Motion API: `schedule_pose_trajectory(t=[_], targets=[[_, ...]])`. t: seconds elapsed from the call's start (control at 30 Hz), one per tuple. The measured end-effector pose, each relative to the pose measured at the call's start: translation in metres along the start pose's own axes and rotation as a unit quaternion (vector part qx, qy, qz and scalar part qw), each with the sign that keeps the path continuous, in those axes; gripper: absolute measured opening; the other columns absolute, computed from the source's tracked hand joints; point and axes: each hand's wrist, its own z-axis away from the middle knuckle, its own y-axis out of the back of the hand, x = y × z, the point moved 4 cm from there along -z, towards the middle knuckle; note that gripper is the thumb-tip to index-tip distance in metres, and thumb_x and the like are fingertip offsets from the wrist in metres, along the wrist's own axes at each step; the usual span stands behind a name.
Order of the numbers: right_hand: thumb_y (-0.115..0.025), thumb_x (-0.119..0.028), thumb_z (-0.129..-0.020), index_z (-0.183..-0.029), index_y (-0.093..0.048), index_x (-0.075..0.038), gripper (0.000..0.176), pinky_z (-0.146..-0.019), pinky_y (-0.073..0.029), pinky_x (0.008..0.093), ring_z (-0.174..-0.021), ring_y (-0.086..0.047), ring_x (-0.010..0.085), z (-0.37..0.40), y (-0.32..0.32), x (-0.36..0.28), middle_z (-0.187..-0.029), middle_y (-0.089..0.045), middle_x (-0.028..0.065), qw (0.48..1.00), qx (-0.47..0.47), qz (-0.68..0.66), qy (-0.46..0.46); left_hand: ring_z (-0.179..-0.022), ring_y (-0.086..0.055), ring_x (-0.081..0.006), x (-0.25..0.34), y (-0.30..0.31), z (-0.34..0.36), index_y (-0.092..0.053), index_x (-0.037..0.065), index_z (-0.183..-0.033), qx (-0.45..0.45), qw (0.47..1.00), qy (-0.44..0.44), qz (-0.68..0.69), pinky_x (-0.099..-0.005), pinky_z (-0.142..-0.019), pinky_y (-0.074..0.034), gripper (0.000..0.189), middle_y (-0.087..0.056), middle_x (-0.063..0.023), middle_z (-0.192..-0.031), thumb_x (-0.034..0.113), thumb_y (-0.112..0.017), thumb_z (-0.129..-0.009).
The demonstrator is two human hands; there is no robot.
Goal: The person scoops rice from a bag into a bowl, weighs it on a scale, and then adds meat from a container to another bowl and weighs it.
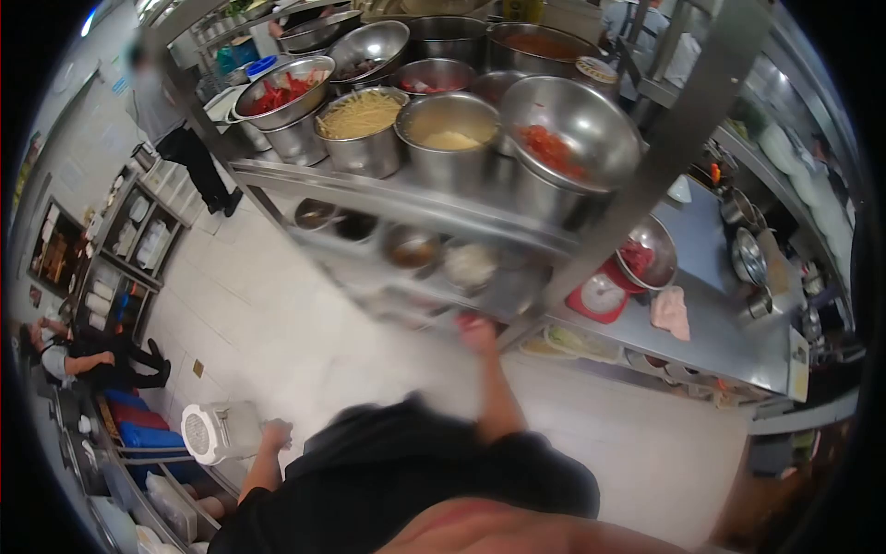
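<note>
My right hand (477, 332) is blurred by motion at the edge of the steel shelf unit (415, 198), near the lower shelf's containers; its fingers cannot be made out. To the lower left, my left hand (278, 433) hangs low with fingers curled, beside a white bin-like container (221, 431); whether it holds anything is hidden. On the upper shelf stand a pot of pale yellow strips (362, 115), a pot with pale yellow contents (448, 138), a bowl of red strips (281, 92) and a large bowl with orange-red pieces (572, 134). A white bowl-like mound (470, 264) sits below.
A steel counter (729, 323) at right bears a red scale (600, 295), a bowl of red meat-like pieces (646, 251) and a pink cloth (670, 312). One person (175, 120) stands upper left; another (78, 355) is at far left, near shelving (138, 231).
</note>
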Motion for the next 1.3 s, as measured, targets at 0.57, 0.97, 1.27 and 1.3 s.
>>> schedule_pose_trajectory(t=[0.57,0.97,1.27,1.3], targets=[[-0.046,-0.001,-0.076,-0.096,-0.055,-0.003,0.022,-0.071,-0.048,0.0298,-0.076,-0.060,0.0204,0.109,0.020,-0.505,-0.086,-0.060,0.0085,0.828,0.111,0.307,0.456,-0.047,-0.060,-0.0210,0.294,-0.189,0.014,-0.060,-0.001,-0.090,-0.105,0.920,-0.377,0.012,-0.0320,-0.046,-0.049,0.025,-0.061,-0.0144,-0.063,0.022,-0.058,-0.080],[-0.061,-0.018,-0.072,-0.089,-0.066,-0.010,0.020,-0.074,-0.050,0.0435,-0.087,-0.062,0.0327,0.036,0.047,-0.521,-0.091,-0.065,0.0157,0.527,0.040,0.832,0.170,-0.045,-0.052,-0.0126,0.315,-0.207,0.086,-0.058,0.005,-0.093,0.034,0.873,-0.481,0.071,-0.0270,-0.040,-0.043,0.015,-0.058,-0.0083,-0.064,0.015,-0.054,-0.084],[-0.059,-0.019,-0.072,-0.096,-0.068,-0.016,0.025,-0.076,-0.050,0.0371,-0.085,-0.063,0.0270,0.034,0.060,-0.553,-0.093,-0.066,0.0118,0.664,0.021,0.715,0.219,-0.047,-0.048,-0.0093,0.427,-0.176,0.158,-0.055,0.002,-0.096,-0.088,0.917,-0.299,0.250,-0.0231,-0.042,-0.040,0.013,-0.054,-0.0051,-0.066,0.010,-0.048,-0.087],[-0.057,-0.017,-0.073,-0.098,-0.068,-0.014,0.027,-0.075,-0.050,0.0347,-0.082,-0.064,0.0246,0.042,0.059,-0.564,-0.093,-0.066,0.0116,0.677,0.050,0.687,0.258,-0.048,-0.049,-0.0090,0.453,-0.172,0.167,-0.055,0.002,-0.099,-0.114,0.916,-0.301,0.238,-0.0228,-0.044,-0.040,0.016,-0.055,-0.0050,-0.067,0.014,-0.049,-0.090]])
